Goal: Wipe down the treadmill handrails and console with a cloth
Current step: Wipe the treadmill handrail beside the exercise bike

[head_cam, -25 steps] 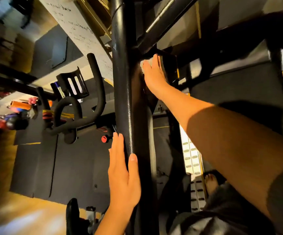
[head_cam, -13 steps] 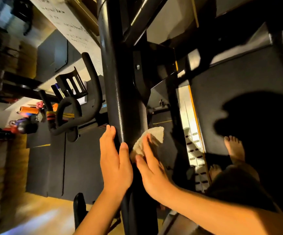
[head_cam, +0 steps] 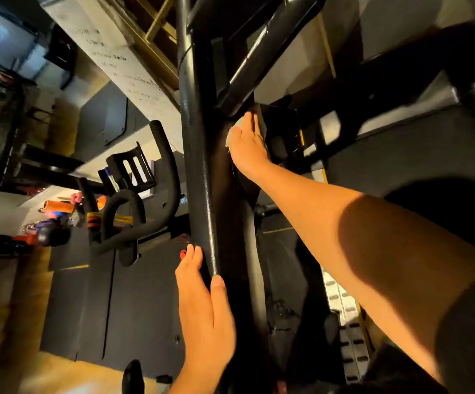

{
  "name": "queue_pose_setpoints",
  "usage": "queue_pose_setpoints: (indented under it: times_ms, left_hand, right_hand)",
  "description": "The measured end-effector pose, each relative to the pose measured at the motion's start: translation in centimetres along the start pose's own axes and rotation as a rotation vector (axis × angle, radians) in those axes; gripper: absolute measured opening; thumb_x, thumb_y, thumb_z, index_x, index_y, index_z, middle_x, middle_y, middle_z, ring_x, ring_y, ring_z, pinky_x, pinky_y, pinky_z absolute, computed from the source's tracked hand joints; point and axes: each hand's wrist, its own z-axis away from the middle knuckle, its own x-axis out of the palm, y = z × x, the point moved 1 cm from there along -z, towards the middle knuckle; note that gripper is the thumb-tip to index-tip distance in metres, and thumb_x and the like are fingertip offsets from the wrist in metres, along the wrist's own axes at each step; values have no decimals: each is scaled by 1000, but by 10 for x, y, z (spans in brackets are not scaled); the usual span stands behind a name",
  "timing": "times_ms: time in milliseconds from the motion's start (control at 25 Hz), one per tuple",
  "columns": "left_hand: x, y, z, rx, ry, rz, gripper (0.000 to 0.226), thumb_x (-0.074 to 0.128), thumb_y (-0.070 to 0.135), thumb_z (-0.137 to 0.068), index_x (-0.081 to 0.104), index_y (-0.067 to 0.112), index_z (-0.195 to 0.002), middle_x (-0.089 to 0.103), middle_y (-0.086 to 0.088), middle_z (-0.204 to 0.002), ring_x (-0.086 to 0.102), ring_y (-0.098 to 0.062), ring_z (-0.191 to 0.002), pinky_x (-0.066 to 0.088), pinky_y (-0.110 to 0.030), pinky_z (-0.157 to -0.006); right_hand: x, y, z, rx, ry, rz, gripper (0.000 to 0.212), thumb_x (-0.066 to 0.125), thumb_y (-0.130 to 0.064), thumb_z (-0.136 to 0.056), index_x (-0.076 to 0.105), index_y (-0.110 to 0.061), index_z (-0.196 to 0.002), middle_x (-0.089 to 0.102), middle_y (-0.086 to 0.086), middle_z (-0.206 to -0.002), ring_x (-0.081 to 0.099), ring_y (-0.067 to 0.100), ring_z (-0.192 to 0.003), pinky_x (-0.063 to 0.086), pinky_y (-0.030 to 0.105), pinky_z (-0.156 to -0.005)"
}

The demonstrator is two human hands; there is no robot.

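A thick black treadmill handrail (head_cam: 199, 166) runs up the middle of the view. My right hand (head_cam: 249, 149) reaches far up its right side and presses a small white cloth (head_cam: 234, 131) against the rail where a crossbar joins; only the cloth's edge shows beside my fingers. My left hand (head_cam: 205, 311) lies flat on the rail's near part, fingers straight along its left side and thumb on its front. The black console block (head_cam: 283, 135) sits just right of the cloth.
An exercise bike's black handlebars (head_cam: 133, 211) and phone holder (head_cam: 129, 172) stand to the left over dark floor mats (head_cam: 111, 308). Coloured gear (head_cam: 57, 214) lies at the far left. The treadmill's pale perforated side strip (head_cam: 344, 317) runs at the lower right.
My right hand has slid the cloth from beside my left hand far up the rail to the crossbar joint. My left hand has stayed on the rail.
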Motion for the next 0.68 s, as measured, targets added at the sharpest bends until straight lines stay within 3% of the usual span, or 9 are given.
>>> queue_pose_setpoints:
  times_ms: [80, 160, 240, 280, 320, 440, 520, 600, 680]
  left_hand:
    - [1, 2, -4, 11, 1, 57, 61, 36, 40, -88, 27, 29, -147, 28, 24, -151, 24, 4, -141, 24, -29, -116]
    - [1, 2, -7, 18, -1, 96, 62, 37, 42, -87, 29, 27, -146, 27, 28, -149, 24, 7, -140, 24, -20, -114]
    - [0, 1, -12, 11, -9, 91, 59, 39, 35, -89, 30, 22, -146, 28, 26, -149, 24, 8, -139, 21, -8, -111]
    - [-1, 1, -14, 3, -6, 80, 57, 40, 29, -90, 31, 21, -146, 29, 24, -148, 24, 9, -139, 19, -5, -109]
    - [0, 1, -15, 4, -6, 66, 56, 40, 26, -90, 30, 22, -145, 30, 21, -148, 24, 8, -138, 19, -5, -109]
    - [0, 6, -10, 15, -24, 32, 54, 36, 31, -91, 23, 29, -144, 26, 17, -148, 23, 5, -140, 21, -14, -112]
    - [-2, 7, -7, 15, -31, 18, 53, 35, 34, -91, 21, 33, -143, 24, 18, -147, 23, 3, -140, 22, -20, -112]
    - [-3, 5, -9, 23, -31, 10, 54, 32, 41, -90, 21, 36, -142, 24, 19, -146, 22, 5, -139, 21, -19, -111]
    - [-2, 4, -11, 30, -34, 24, 53, 33, 40, -89, 23, 35, -141, 24, 19, -146, 20, 10, -138, 18, -12, -109]
  right_hand:
    - [-10, -9, -21, -49, -92, 70, 50, 23, -24, -101, 25, -5, -147, 16, 13, -157, 12, 29, -145, 14, 37, -114]
    - [-17, -9, -24, -50, -144, 68, 46, 27, -25, -99, 38, -7, -140, 31, 15, -149, 25, 33, -139, 22, 43, -111]
    - [-17, 0, -9, 10, -73, -27, 33, 34, -30, -93, 54, -19, -118, 56, 11, -117, 49, 29, -111, 35, 40, -93]
    - [-17, 7, 3, 30, -33, -34, 28, 36, -33, -91, 56, -23, -108, 57, 3, -102, 52, 22, -96, 35, 35, -85]
    - [-14, 13, 19, 51, 3, -21, 29, 38, -33, -92, 56, -21, -111, 57, 0, -100, 52, 20, -94, 34, 33, -83]
    - [-3, 35, 79, 122, 17, -58, 43, 33, -33, -100, 39, -13, -138, 55, 13, -127, 53, 29, -112, 38, 33, -87]
    - [4, 38, 132, 65, -16, -13, 48, 27, -33, -103, 25, -18, -148, 43, 13, -144, 45, 28, -126, 36, 34, -97]
    - [9, 26, 171, -102, -74, 54, 51, 24, -36, -103, 10, -31, -152, 24, 1, -157, 29, 22, -140, 26, 34, -110]
    - [14, 5, 163, -372, -36, 79, 53, 28, -34, -102, 14, -27, -153, 9, -6, -161, 13, 15, -146, 16, 33, -118]
